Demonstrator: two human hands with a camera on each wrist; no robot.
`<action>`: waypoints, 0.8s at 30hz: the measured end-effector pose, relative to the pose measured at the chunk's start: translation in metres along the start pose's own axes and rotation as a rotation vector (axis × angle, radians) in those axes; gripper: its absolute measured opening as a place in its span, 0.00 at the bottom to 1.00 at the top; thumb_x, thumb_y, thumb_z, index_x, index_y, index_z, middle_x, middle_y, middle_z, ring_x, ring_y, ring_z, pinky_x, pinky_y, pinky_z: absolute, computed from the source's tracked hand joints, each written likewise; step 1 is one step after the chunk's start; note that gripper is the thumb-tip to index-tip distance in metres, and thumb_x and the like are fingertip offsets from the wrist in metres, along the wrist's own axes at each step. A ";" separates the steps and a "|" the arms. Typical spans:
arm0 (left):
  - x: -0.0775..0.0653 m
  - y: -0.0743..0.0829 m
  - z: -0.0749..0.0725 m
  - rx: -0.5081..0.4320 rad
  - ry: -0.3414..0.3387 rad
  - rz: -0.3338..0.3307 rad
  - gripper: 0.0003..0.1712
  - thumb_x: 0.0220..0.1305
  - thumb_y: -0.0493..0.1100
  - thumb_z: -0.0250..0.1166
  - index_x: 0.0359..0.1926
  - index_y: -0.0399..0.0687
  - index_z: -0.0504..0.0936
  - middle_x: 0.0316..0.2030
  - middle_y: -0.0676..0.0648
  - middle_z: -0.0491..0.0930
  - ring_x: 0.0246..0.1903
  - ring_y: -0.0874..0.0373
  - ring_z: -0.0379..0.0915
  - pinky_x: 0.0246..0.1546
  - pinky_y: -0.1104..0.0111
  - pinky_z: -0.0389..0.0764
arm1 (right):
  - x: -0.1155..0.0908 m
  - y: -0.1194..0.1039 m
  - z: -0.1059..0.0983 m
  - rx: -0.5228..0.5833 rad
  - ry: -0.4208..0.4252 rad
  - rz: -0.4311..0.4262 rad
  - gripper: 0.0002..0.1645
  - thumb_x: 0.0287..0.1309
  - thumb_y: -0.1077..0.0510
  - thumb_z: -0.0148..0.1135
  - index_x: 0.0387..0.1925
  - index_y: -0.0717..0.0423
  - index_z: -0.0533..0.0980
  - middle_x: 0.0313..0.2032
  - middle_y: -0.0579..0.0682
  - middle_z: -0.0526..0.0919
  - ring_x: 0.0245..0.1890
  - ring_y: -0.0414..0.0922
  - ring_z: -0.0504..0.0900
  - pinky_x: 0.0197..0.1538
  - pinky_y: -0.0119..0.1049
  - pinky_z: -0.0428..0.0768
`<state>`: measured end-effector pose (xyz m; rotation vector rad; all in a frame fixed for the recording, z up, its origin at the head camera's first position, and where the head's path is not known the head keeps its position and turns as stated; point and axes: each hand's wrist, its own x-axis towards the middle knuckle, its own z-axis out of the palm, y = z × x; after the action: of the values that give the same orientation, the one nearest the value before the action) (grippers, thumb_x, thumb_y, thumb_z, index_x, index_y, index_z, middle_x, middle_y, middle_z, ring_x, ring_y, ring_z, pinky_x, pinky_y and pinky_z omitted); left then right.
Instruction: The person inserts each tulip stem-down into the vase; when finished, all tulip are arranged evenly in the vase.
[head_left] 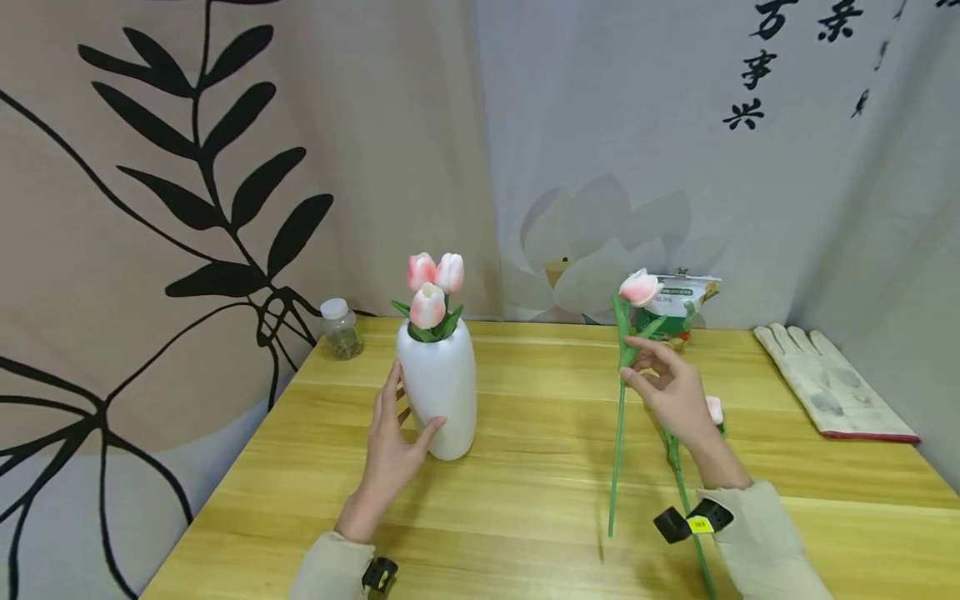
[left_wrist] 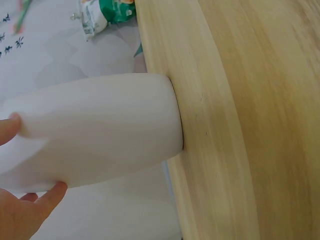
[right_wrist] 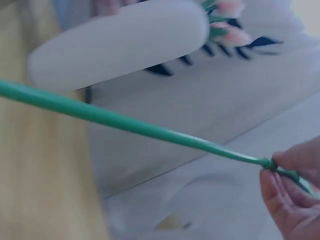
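A white vase [head_left: 442, 392] stands upright on the table, several pink-and-white tulips [head_left: 427, 306] in its mouth. My left hand [head_left: 393, 450] grips the vase low on its side, fingers along the left and thumb across the front; fingertips press its wall in the left wrist view. Right of the vase, my right hand [head_left: 670, 392] pinches a single tulip [head_left: 617, 458] just below its leaves. Its blossom points up and its long green stem hangs down. In the right wrist view, thumb and fingers meet on the stem [right_wrist: 150, 131].
Another tulip [head_left: 681, 483] lies on the wooden table [head_left: 525, 517], partly hidden under my right forearm. A small capped jar [head_left: 342, 332] is at the back left. Behind my right hand stands a green-and-white pouch [head_left: 682, 300]; a pale work glove [head_left: 832, 383] lies at the right.
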<state>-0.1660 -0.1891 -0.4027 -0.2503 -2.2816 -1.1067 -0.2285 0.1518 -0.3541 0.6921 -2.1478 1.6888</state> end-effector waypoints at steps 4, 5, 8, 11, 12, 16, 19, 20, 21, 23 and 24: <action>0.003 -0.001 0.002 -0.004 -0.001 0.014 0.54 0.49 0.39 0.67 0.69 0.55 0.42 0.62 0.38 0.55 0.55 0.41 0.63 0.47 0.52 0.77 | 0.033 -0.033 0.003 0.164 0.082 -0.206 0.23 0.46 0.76 0.57 0.49 0.73 0.69 0.28 0.44 0.77 0.29 0.34 0.76 0.33 0.21 0.81; 0.004 -0.001 0.002 -0.005 -0.002 0.016 0.54 0.49 0.39 0.68 0.69 0.55 0.42 0.62 0.37 0.55 0.55 0.41 0.63 0.47 0.52 0.78 | 0.041 -0.042 0.004 0.188 0.105 -0.251 0.23 0.46 0.76 0.58 0.48 0.73 0.70 0.28 0.44 0.78 0.29 0.34 0.76 0.33 0.21 0.81; 0.005 -0.002 0.003 -0.006 -0.004 0.020 0.54 0.48 0.40 0.68 0.69 0.54 0.42 0.61 0.37 0.55 0.55 0.40 0.63 0.47 0.51 0.78 | 0.063 -0.068 0.012 0.227 0.160 -0.355 0.23 0.45 0.76 0.59 0.48 0.72 0.71 0.28 0.44 0.79 0.30 0.35 0.77 0.34 0.21 0.81; 0.004 -0.003 0.002 -0.006 -0.003 0.015 0.54 0.48 0.40 0.68 0.69 0.55 0.42 0.61 0.36 0.55 0.55 0.39 0.63 0.47 0.51 0.77 | 0.081 -0.092 0.025 0.263 0.214 -0.413 0.23 0.45 0.75 0.60 0.48 0.71 0.72 0.27 0.44 0.79 0.30 0.37 0.77 0.33 0.24 0.81; 0.004 -0.003 0.002 -0.006 -0.003 0.016 0.54 0.48 0.41 0.68 0.69 0.54 0.42 0.61 0.36 0.55 0.55 0.39 0.62 0.47 0.51 0.77 | 0.087 -0.098 0.029 0.277 0.225 -0.437 0.23 0.45 0.75 0.60 0.48 0.71 0.71 0.27 0.45 0.79 0.29 0.38 0.77 0.33 0.25 0.81; 0.003 -0.003 0.000 -0.007 -0.001 0.015 0.54 0.48 0.41 0.68 0.69 0.54 0.42 0.61 0.36 0.55 0.55 0.39 0.62 0.47 0.51 0.77 | 0.105 -0.121 0.046 0.269 0.315 -0.500 0.23 0.45 0.74 0.61 0.48 0.70 0.71 0.30 0.44 0.78 0.29 0.39 0.77 0.33 0.26 0.82; 0.002 -0.004 0.000 -0.005 0.003 0.014 0.54 0.48 0.41 0.68 0.69 0.54 0.42 0.60 0.36 0.55 0.55 0.39 0.62 0.47 0.51 0.77 | 0.114 -0.133 0.059 0.266 0.426 -0.509 0.23 0.46 0.72 0.61 0.48 0.69 0.71 0.32 0.43 0.77 0.29 0.39 0.77 0.32 0.27 0.81; 0.001 -0.003 -0.001 -0.004 0.004 0.012 0.54 0.48 0.40 0.68 0.69 0.54 0.42 0.60 0.36 0.56 0.55 0.39 0.63 0.47 0.51 0.77 | 0.116 -0.135 0.062 0.273 0.459 -0.507 0.23 0.46 0.71 0.61 0.48 0.69 0.71 0.32 0.43 0.76 0.29 0.40 0.77 0.32 0.28 0.81; 0.001 -0.003 -0.001 -0.002 0.005 0.013 0.54 0.48 0.40 0.68 0.69 0.53 0.42 0.61 0.36 0.56 0.55 0.39 0.63 0.47 0.52 0.77 | 0.118 -0.137 0.066 0.280 0.489 -0.504 0.23 0.47 0.70 0.62 0.48 0.68 0.71 0.32 0.43 0.75 0.29 0.40 0.76 0.33 0.29 0.81; 0.001 -0.003 0.000 0.000 0.006 0.012 0.54 0.48 0.40 0.68 0.69 0.53 0.42 0.61 0.36 0.56 0.55 0.40 0.63 0.47 0.52 0.78 | 0.120 -0.137 0.072 0.286 0.526 -0.491 0.23 0.48 0.68 0.62 0.49 0.67 0.71 0.32 0.43 0.75 0.30 0.41 0.76 0.33 0.29 0.81; 0.000 -0.003 -0.001 -0.002 0.006 0.011 0.54 0.48 0.40 0.68 0.69 0.53 0.42 0.61 0.36 0.55 0.55 0.40 0.63 0.47 0.52 0.78 | 0.121 -0.137 0.074 0.286 0.534 -0.487 0.23 0.48 0.67 0.62 0.49 0.66 0.71 0.32 0.43 0.75 0.30 0.41 0.76 0.33 0.30 0.82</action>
<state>-0.1673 -0.1914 -0.4041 -0.2598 -2.2712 -1.1023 -0.2494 0.0340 -0.1978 0.6708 -1.2707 1.6729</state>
